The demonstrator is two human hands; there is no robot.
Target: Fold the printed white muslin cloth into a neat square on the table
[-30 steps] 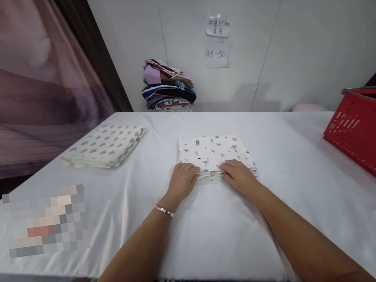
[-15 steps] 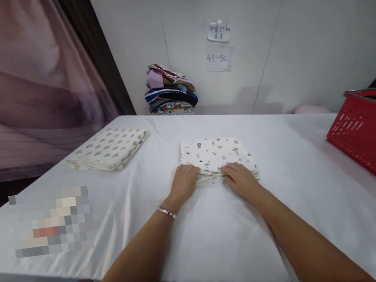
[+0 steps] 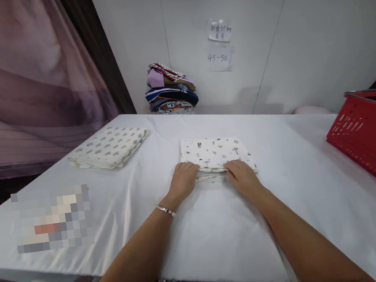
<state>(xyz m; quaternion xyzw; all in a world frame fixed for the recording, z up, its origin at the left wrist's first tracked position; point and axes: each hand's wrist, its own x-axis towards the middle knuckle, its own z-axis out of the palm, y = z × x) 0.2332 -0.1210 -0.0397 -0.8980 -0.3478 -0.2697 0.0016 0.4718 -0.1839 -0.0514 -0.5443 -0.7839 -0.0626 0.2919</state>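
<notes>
The fingers of the left hand (image 3: 183, 178) curl over the near left corner of a folded printed cloth (image 3: 214, 153), tips tucked at its edge; the fingers of the right hand (image 3: 243, 176) do the same at the near right part of that edge. Both hands look closed on the cloth's near hem, pinching the layers, though how far the tips go under the stack cannot be seen. The left wrist wears a thin bracelet (image 3: 165, 210).

The cloth lies flat in the middle of the bench (image 3: 304, 181), which is covered in white sheeting, its layers showing as a stack along the near side. To handle it well from here, I judge both hands should grip all the layers at once and move together, so the fold stays square and the bottom layer does not drag on the sheet.

Farther out, a second folded cloth (image 3: 110, 146) with a grey pattern lies well apart to the left. A pile of folded clothes (image 3: 170, 90) sits against the wall behind, under two paper notes (image 3: 218, 44). A red basket (image 3: 372, 130) stands at the right edge.
</notes>
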